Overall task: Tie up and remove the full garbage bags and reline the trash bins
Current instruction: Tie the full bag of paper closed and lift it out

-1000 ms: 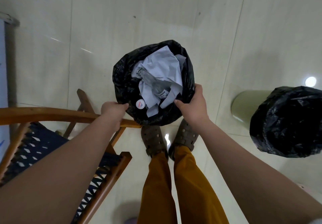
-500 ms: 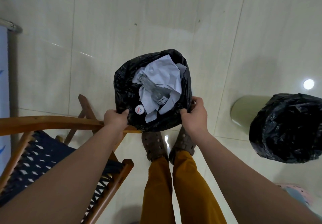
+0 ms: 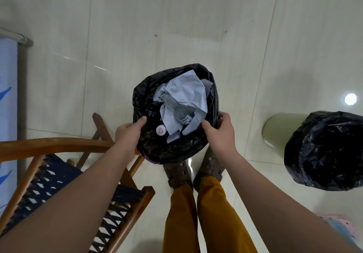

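A full black garbage bag [image 3: 167, 150] stands open-mouthed on the tiled floor just ahead of my feet. Inside lie crumpled white paper [image 3: 186, 93], a clear bottle [image 3: 174, 109] and a small white cap [image 3: 161, 129]. My left hand [image 3: 127, 134] grips the bag's left rim, thumb inside the opening. On the right rim, my right hand [image 3: 222, 132] pinches the plastic with its thumb inside. To the right a pale green bin [image 3: 279, 129] lies tipped on the floor, its mouth covered by a black liner [image 3: 326, 150].
A wooden chair [image 3: 59, 146] with a dark woven seat stands at my left, its curved rail touching the bag's side. A blue and white panel [image 3: 7, 103] with a metal rail runs along the left edge. A pink slipper [image 3: 339, 223] lies at lower right.
Both hands have shifted along the bag's rim toward the opening, thumbs now hooked inside. The bag's mouth has drawn slightly narrower and sits lower in view as my head moved.
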